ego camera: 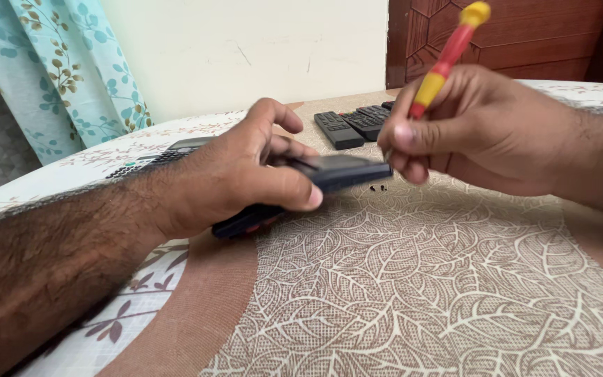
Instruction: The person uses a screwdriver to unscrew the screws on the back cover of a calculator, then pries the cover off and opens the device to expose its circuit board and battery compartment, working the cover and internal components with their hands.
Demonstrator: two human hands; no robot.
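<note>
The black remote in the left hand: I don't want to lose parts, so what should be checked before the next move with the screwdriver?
1. Left hand holds the black remote firmly, thumb on top: ok.
2. Right hand has a closed grip on the red and yellow screwdriver: ok.
3. Screwdriver tip seated on the remote: cannot tell, fingers hide it.
4. Loose small dark bits, perhaps screws, lie on the leaf-patterned cloth under the remote's end: not ok, easy to lose.
5. Spare remotes lie apart, behind the hands: ok.
</note>
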